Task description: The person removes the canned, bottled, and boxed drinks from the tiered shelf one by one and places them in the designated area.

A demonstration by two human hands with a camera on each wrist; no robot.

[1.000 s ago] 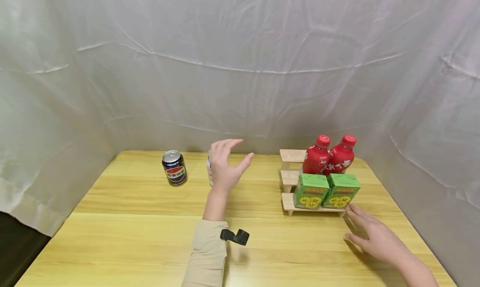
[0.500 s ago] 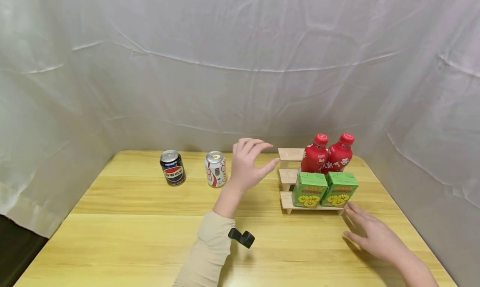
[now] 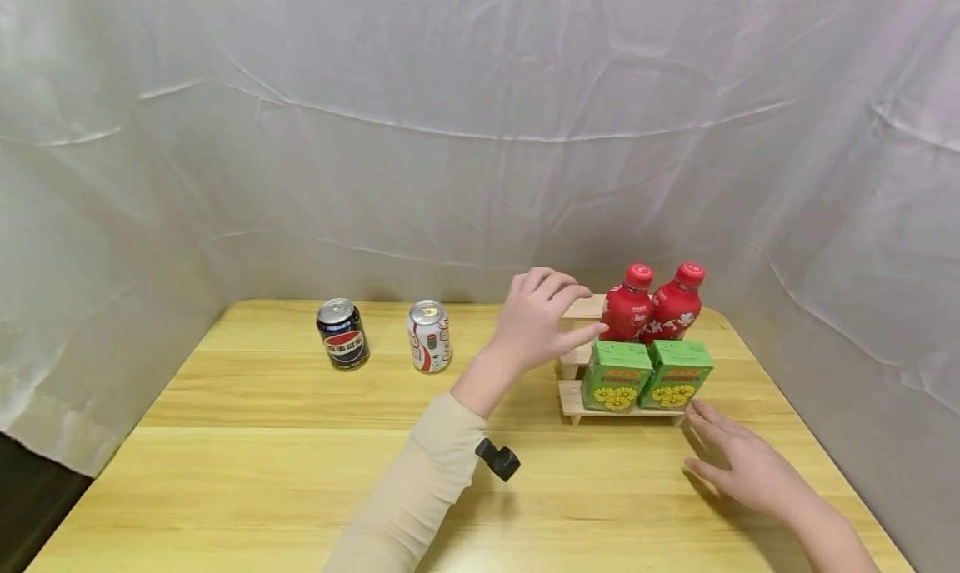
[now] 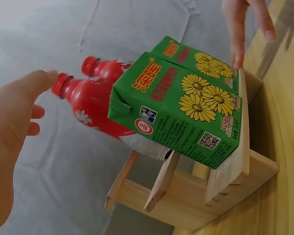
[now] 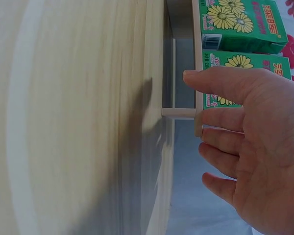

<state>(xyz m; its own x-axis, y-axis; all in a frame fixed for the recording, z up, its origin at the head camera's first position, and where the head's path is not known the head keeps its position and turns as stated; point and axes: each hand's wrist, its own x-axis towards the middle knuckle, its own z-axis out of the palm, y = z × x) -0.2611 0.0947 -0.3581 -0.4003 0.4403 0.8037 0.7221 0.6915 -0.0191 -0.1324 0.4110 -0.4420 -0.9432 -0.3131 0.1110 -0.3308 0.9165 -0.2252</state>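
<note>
In the head view my left hand (image 3: 537,319) hovers at the left side of a small wooden tiered shelf (image 3: 572,400), thumb and fingers spread apart with nothing between them. Two red bottles (image 3: 627,311) stand at the back of the shelf, close to the left fingertips. On the lowest step sit two green drink cartons (image 3: 617,376) with yellow flowers, side by side. My right hand (image 3: 750,470) is at the shelf's front right corner, fingers extended. In the right wrist view, its fingertips lie at the end of the lowest step, beside a green carton (image 5: 241,60); contact is unclear.
On the left of the wooden table (image 3: 262,473) stand a dark blue Pepsi can (image 3: 343,335) and a white and silver Coca-Cola can (image 3: 430,337), both upright and apart. A grey cloth (image 3: 450,140) hangs behind the table and along its sides.
My left hand has moved right, away from the Coca-Cola can, which it partly hid before, over to the tiered shelf. The right hand has stayed almost where it was.
</note>
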